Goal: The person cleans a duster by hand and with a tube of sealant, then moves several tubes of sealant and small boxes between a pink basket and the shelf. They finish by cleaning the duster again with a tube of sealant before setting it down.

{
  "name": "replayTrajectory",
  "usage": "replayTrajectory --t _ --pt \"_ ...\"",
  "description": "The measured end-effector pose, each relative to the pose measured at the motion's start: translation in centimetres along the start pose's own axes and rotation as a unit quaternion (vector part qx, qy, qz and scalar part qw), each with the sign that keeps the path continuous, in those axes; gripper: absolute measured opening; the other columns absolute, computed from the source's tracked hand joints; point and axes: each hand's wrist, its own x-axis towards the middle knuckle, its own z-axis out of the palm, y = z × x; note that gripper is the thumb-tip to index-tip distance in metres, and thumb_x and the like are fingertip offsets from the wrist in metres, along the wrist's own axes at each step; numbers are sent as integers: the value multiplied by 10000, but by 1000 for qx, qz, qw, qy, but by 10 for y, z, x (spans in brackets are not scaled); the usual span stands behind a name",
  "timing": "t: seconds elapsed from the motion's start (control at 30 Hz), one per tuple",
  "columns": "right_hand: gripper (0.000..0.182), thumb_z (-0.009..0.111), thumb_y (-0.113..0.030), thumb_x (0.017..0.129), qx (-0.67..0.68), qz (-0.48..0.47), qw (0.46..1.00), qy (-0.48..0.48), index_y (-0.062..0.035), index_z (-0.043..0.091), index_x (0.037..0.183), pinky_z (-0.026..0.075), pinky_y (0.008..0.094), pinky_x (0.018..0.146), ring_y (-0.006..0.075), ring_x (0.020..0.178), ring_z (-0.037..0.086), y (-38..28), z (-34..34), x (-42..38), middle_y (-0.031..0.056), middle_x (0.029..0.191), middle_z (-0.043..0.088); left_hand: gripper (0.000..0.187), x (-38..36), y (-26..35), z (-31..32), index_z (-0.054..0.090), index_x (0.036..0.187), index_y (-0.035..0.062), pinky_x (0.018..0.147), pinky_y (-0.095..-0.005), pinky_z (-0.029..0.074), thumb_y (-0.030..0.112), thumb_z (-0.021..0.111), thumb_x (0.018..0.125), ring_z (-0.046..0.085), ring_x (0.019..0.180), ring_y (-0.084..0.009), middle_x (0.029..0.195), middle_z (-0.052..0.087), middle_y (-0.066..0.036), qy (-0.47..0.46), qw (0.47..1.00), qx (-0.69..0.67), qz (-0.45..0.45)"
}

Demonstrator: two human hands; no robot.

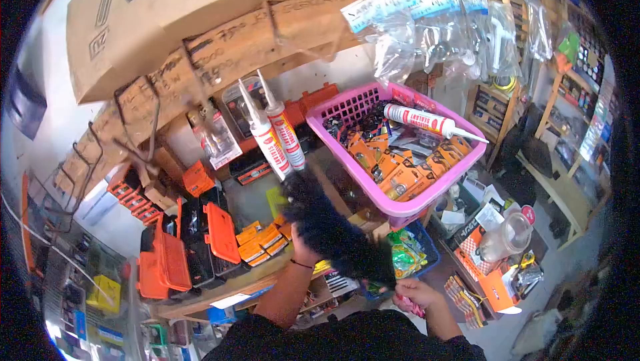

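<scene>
A dark, fluffy duster (333,228) stretches diagonally across the middle of the view. Its handle end, pink, is in my right hand (415,294), which is closed round it at the lower right. My left hand (305,248) is against the duster's left side, its fingers mostly hidden by the dark fibres. Beyond the duster's upper end, two silicone sealant tubes (272,141) stand side by side with nozzles up. A third sealant tube (420,120) lies across the pink basket (400,209), which holds orange-carded packets.
Orange and black toolboxes (163,264) and small orange boxes (263,242) stand on the left of the shelf. A large cardboard box (200,14) sits above a wooden beam with metal hooks. Bagged parts (437,34) hang at the upper right. A cluttered low table (467,228) stands at the right.
</scene>
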Motion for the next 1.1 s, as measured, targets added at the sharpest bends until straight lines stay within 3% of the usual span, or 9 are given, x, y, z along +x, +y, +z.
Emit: replayTrajectory --t 0.27,0.3,0.4,0.43,0.5,0.57,0.7,0.87,1.1 --pt "239 469 -270 852 -162 27 983 78 -79 459 708 305 179 350 38 405 386 14 17 -4 8 544 456 557 6 -3 -36 415 1152 63 889 -451 358 502 380 810 479 990 -294 1077 502 -126 48 987 155 -11" --pt "248 462 -283 854 -105 19 992 66 -79 453 714 302 181 353 41 406 379 24 17 -3 9 549 453 547 9 9 -48 411 1163 71 914 -429 344 491 384 814 459 1027 -274 1115 484 -107 -172 978 -5 -119" --pt "263 452 -307 856 29 2 999 44 -79 443 725 304 190 360 54 409 373 21 37 0 14 561 451 512 -3 2 26 428 1148 102 893 -403 369 492 384 820 479 1011 -252 1098 505 -91 20 996 75 37" --pt "269 448 -316 856 106 -10 994 31 -79 439 729 307 198 363 64 412 374 17 42 1 19 568 452 496 24 0 -54 426 1153 100 886 -399 372 474 384 830 489 989 -263 1079 515 -85 -188 979 -69 -22" --pt "264 451 -318 853 75 -5 997 20 -74 459 755 309 206 365 73 413 374 26 37 1 19 564 448 441 5 -1 5 438 1135 102 873 -386 384 428 394 841 502 952 -251 1049 526 -80 -1 996 67 52" --pt "263 455 -321 850 45 -3 999 16 -68 479 782 312 213 367 82 414 374 29 37 -3 18 560 443 446 15 3 -34 414 1168 94 868 -376 392 400 390 844 501 945 -250 1057 521 -89 -260 963 -16 -72" --pt "266 466 -319 844 37 -1 997 65 -55 503 848 329 208 372 89 419 399 36 26 -8 26 572 467 417 0 3 14 433 1157 100 898 -392 364 374 398 844 480 996 -253 1100 501 -75 -21 1000 0 -18" --pt "264 484 -329 829 22 1 999 41 -64 481 834 328 221 350 99 400 402 31 30 -10 47 583 480 514 29 -8 -76 393 1199 83 947 -412 304 456 344 849 433 1075 -263 1161 461 -101 -159 935 -247 -197" --pt "273 472 -319 838 39 16 996 73 -80 420 717 300 228 333 101 388 378 18 49 -5 52 563 451 573 11 2 -44 382 1199 74 931 -407 327 506 357 823 426 1085 -254 1179 449 -97 -180 982 -24 -51"
